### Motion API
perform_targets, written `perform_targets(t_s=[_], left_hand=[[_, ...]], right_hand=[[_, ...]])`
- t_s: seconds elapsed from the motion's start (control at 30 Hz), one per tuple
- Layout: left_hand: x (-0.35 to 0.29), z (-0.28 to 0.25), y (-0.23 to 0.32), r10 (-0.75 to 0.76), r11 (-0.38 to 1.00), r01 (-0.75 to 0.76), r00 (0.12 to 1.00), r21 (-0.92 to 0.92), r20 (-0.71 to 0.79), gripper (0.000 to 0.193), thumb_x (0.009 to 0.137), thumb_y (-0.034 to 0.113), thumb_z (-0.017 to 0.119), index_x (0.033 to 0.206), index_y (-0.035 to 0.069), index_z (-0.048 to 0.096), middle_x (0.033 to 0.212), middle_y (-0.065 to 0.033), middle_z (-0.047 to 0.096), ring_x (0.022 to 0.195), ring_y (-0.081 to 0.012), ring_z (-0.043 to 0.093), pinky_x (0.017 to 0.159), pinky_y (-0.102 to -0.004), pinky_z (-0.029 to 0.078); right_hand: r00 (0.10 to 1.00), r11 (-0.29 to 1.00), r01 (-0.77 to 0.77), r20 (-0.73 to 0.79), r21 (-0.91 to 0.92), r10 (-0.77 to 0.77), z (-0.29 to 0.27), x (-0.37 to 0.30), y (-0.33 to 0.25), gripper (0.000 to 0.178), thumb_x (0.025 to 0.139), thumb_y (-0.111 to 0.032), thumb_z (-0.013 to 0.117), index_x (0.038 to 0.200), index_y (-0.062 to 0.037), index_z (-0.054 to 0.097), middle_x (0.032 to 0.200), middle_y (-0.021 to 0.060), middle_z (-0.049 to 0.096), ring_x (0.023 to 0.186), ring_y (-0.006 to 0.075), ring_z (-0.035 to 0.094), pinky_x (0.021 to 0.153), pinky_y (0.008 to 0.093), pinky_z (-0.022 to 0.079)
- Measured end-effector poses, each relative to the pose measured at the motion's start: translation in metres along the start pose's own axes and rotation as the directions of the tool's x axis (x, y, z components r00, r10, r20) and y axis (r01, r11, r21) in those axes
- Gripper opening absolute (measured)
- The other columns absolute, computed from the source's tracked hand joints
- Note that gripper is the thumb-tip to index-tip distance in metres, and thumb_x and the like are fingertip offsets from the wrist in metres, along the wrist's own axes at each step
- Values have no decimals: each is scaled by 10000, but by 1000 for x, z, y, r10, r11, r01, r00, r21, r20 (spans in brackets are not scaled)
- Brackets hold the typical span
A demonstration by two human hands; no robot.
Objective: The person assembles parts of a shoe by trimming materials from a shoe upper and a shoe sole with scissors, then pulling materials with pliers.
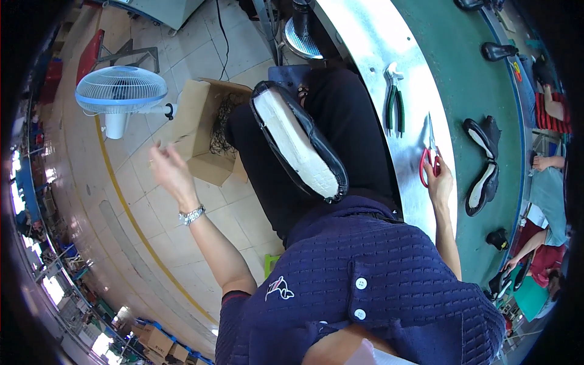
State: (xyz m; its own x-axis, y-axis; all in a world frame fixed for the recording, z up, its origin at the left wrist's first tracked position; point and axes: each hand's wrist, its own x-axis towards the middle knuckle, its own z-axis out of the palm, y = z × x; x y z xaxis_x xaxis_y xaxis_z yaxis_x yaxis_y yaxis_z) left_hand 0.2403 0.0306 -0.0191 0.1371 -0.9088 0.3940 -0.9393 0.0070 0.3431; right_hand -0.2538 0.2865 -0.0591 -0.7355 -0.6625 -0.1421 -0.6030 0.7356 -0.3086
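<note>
A black shoe upper [302, 143] rests bottom-up across my thighs, its long white underside facing up and its black edge gathered around the rim. Neither hand touches it. On the right, my right hand [440, 182] has its fingers on the red handles of a pair of scissors [429, 152], whose blades point away over the metal tabletop. Out to the left, my left hand [172, 173] hangs in the air beside an open cardboard box [201, 167]. Its fingers look apart and slightly blurred, with a small dark scrap near the tips.
Green-handled pliers [394, 100] lie on the curved metal table [365, 30]. Dark tangled scraps [224, 125] are inside the box. A blue-and-white fan [121, 91] stands at left. Beyond the table, black shoes [483, 164] sit on a green surface [453, 79], with other people farther right.
</note>
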Motion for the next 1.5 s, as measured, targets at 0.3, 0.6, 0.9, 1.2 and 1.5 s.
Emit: perform_targets(t_s=[0.3, 0.6, 0.9, 1.2, 1.5], left_hand=[[-34, 44, 154, 844, 536, -745, 484, -398, 231, 456, 964, 368, 455, 1348, 136, 539, 1442, -72, 455, 1402, -294, 290, 1154, -443, 147], [77, 92, 226, 635, 751, -259, 535, -607, 558, 494, 804, 341, 702, 1190, 41, 630, 1017, -186, 668, 940, -315, 645, 846, -374, 492], [67, 128, 229, 522, 848, -431, 778, -308, 349, 302, 938, 273, 534, 842, 2, 623, 736, -215, 642, 696, -384, 636, 629, -474, 489], [32, 82, 237, 518, 838, -241, 634, -490, 574, 886, 768, 363, 738, 1390, -78, 286, 1147, -272, 577, 1081, -384, 557, 951, -391, 436], [-25, 87, 234, 528, 778, -336, 807, -530, 263, 933, 598, 73, 828, 1397, -16, 355, 1274, -194, 533, 1226, -351, 474, 1063, -419, 348]], right_hand=[[958, 963, 225, -215, 146, -191, 16, 43, -46, 316, 861, -180, 658, 1133, -21, 631, 1095, 159, 632, 1019, 314, 615, 895, 382, 474], [949, 952, 303, -98, 30, -299, 77, 116, -133, 538, 839, -360, 655, 1247, -31, 532, 1083, 215, 568, 1035, 373, 553, 858, 427, 462], [839, 728, -165, 483, 666, -251, -5, 119, -149, 542, 912, -150, 584, 1413, -45, 405, 899, 42, 630, 842, 115, 577, 804, 279, 449], [324, 813, 316, 750, 489, -577, -66, 147, -258, 610, 948, -107, 548, 1488, -122, 266, 933, 57, 613, 827, 129, 603, 804, 302, 503], [479, 689, 498, 495, 527, -725, -35, 106, -225, 572, 922, -103, 549, 1428, -57, 285, 663, 236, 586, 570, 371, 604, 569, 460, 468]])
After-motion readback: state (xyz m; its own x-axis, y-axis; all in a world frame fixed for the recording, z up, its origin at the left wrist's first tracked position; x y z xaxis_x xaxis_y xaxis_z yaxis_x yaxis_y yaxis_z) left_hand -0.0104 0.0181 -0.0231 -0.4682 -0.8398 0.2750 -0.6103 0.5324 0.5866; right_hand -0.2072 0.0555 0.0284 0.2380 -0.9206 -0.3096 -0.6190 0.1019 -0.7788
